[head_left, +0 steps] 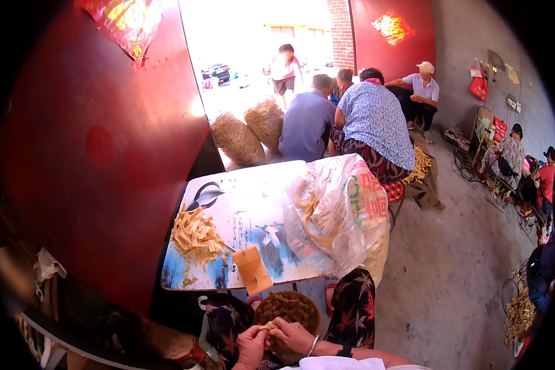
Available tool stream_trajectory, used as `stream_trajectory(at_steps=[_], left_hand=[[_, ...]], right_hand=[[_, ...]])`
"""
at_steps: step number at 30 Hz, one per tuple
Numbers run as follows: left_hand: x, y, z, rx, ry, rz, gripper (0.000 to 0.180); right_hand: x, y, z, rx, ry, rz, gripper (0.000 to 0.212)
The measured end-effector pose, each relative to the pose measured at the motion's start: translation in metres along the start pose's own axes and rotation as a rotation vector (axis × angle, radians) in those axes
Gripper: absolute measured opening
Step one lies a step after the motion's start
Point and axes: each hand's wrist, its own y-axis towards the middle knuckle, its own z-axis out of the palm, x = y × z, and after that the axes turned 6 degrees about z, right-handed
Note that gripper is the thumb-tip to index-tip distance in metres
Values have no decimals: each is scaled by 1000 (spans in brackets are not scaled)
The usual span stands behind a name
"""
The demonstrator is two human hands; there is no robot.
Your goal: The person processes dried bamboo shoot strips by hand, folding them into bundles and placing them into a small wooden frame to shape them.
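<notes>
Above my lap, my left hand (250, 347) and my right hand (293, 337) meet with fingers closed, pinching a small pale yellow strip (269, 326) between them. What it is made of I cannot tell. Just beyond the hands, between my knees, sits a round basin (318, 316) holding many brown, finger-sized pieces (288, 306). On the low painted table (246, 185) ahead lies a heap of pale strips (197, 234) at the left. A small wooden board (251, 270) juts over its near edge. A crumpled clear plastic bag (339, 216) covers the right end.
A red door leaf (98, 185) stands at my left. Beyond the table, two full sacks (237, 139) stand near the doorway, beside people sitting bent forward (376, 117). Concrete floor (441, 271) stretches to the right, with more seated people and yellowish piles (519, 311) along that side.
</notes>
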Motion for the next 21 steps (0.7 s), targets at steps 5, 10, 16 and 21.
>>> stream_trajectory(at_steps=[5, 10, 16, 21], left_hand=[[-36, 16, -6, 12, 242, 161, 15], [-27, 17, 8, 92, -469, -47, 27], [-9, 9, 21, 35, -482, -38, 20], [-9, 8, 15, 48, -232, -6, 18]], right_hand=[[2, 3, -14, -165, -30, -191, 12], [18, 2, -11, -232, 115, -34, 12], [14, -1, -2, -283, -90, -176, 12], [22, 10, -17, -360, -105, -175, 16]])
